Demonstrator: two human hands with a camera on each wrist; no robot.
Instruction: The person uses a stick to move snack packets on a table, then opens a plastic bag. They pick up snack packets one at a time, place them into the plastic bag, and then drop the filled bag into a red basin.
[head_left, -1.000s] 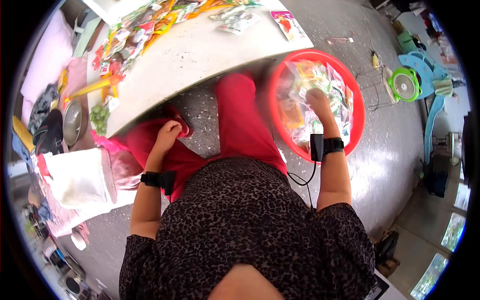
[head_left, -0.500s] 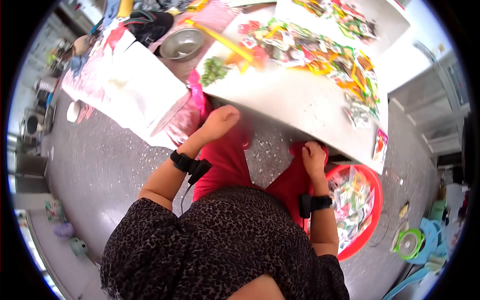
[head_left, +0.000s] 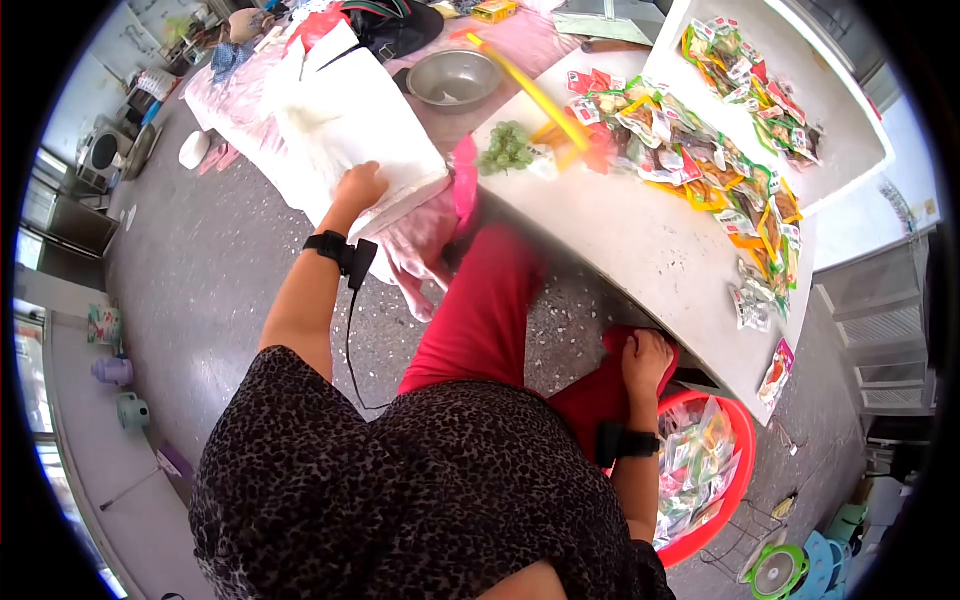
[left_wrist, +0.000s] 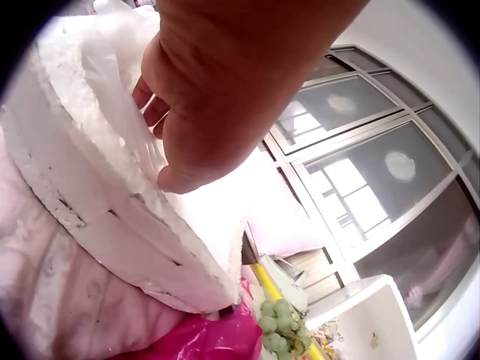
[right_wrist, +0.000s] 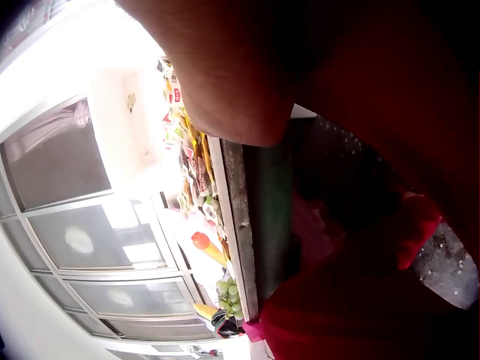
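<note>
My left hand (head_left: 360, 187) reaches over the near edge of a white foam box (head_left: 415, 140) at the left. Its fingers (left_wrist: 156, 111) are loosely bent beside thin white plastic (left_wrist: 112, 60) inside the rim, in the left wrist view; part of the fingers is hidden behind the hand. On my right knee, in red trousers (head_left: 465, 330), rests my right hand (head_left: 648, 362) with relaxed fingers and nothing in it. Right beside that knee stands a red tub (head_left: 745, 450) full of small plastic food packets (head_left: 695, 470).
On the white table (head_left: 640, 240) lie many colourful packets (head_left: 700, 160), green grapes (head_left: 507, 148) and a yellow stick (head_left: 530, 85). A white bin (head_left: 845, 120) lies at the back with packets in it. A metal bowl (head_left: 455, 78) sits on pink cloth (head_left: 530, 40).
The view has swung left. My right hand has left the packets in the red tub and come onto the knee. My left hand has moved from my lap to the foam box.
</note>
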